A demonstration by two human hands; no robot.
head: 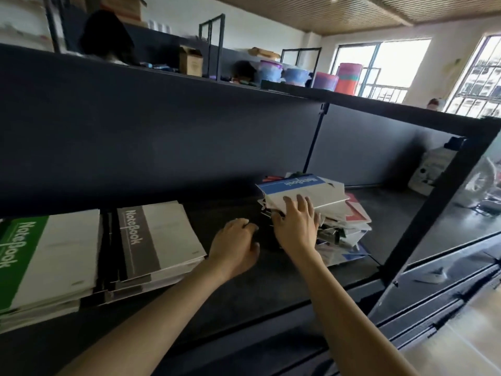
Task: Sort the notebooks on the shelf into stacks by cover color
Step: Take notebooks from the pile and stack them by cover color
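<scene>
A messy pile of mixed notebooks (349,226) lies on the dark shelf (230,294), right of centre. A blue-banded notebook (301,189) sits on top of the pile. My right hand (296,222) rests on that blue notebook's near edge, fingers spread; its thumb lies under the edge. My left hand (235,244) hovers just left of the pile with fingers loosely curled, holding nothing. A stack of grey-banded notebooks (160,240) lies left of my hands. Further left is a stack of green-banded notebooks (46,259).
The shelf's black upright post (433,213) stands right of the pile. A white bottle (431,169) sits in the far right corner. The upper shelf holds a cardboard box (191,61) and coloured tubs (271,70). Bare shelf lies between the grey stack and the pile.
</scene>
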